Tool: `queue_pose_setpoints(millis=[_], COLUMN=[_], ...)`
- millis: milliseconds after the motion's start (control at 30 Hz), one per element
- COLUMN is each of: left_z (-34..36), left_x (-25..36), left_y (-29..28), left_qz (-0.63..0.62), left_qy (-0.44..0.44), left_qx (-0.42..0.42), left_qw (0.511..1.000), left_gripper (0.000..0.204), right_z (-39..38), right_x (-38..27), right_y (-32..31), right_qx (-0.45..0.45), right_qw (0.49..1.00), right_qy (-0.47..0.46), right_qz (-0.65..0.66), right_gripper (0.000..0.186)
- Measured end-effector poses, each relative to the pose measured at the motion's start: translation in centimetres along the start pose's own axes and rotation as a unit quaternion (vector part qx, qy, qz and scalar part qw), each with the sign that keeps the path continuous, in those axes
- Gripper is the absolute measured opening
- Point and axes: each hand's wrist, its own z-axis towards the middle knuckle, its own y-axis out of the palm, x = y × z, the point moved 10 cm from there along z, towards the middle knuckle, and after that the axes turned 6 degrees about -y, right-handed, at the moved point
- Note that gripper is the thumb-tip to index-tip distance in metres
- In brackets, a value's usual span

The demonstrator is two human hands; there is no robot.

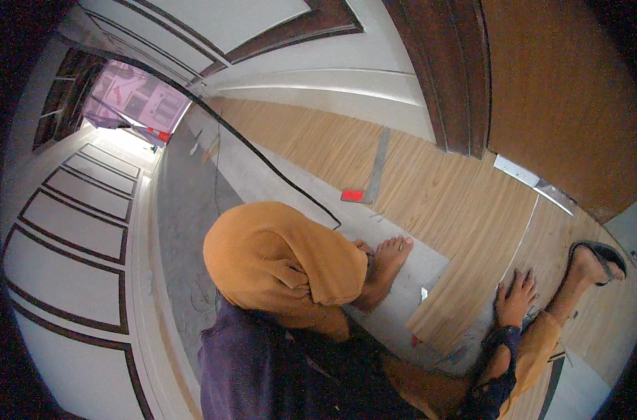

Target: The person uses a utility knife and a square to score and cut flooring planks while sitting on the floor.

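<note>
My right hand (516,301) lies palm down on the wood-look floor planks (430,182), fingers spread, with nothing held. It rests near a plank seam, between my two legs. My left hand is not seen; a dark purple sleeve (238,360) shows at the lower left, behind my bent knee in orange trousers (276,252). My bare foot (387,269) stands on the pale underlay (427,260). An L-shaped grey square with a red patch (376,178) lies flat on the planks ahead, apart from my hand.
My other foot wears a black sandal (598,260). A silvery strip (532,183) lies by the brown door (563,91). A black cord (262,157) crosses the view. Panelled walls (73,280) flank the corridor, with grey bare floor (185,231) to the left.
</note>
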Motion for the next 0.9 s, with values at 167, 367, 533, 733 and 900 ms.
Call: queue_pose_setpoints(millis=[167, 367, 533, 733, 900], left_z=[0.4, -0.2, 0.5, 0.0, 0.6], left_x=[3.2, 0.0, 1.6, 0.3, 0.4], left_y=[-3.5, -0.6, -2.1, -0.2, 0.9], left_qz=[0.043, 0.077, -0.009, 0.094, 0.073], left_qy=[0.052, 0.013, 0.024, 0.040, 0.020], left_qx=[0.013, -0.074, 0.021, -0.028, -0.042], left_qw=[0.998, 0.994, 0.999, 0.994, 0.996], left_gripper=[0.034, 0.049, 0.028, 0.039, 0.038], right_z=[-0.1, -0.2, -0.1, -0.1, -0.1], right_x=[0.8, -0.8, 0.2, -0.8, -0.1], right_y=[-0.3, -0.3, -0.9, -0.7, -0.5], right_qx=[0.017, 0.028, 0.013, -0.004, 0.005], right_qw=[1.000, 0.999, 1.000, 1.000, 1.000], right_qy=[0.002, -0.013, 0.001, -0.007, -0.003], right_qz=[0.006, 0.017, 0.005, 0.019, 0.019], right_gripper=[0.060, 0.061, 0.063, 0.062, 0.061])
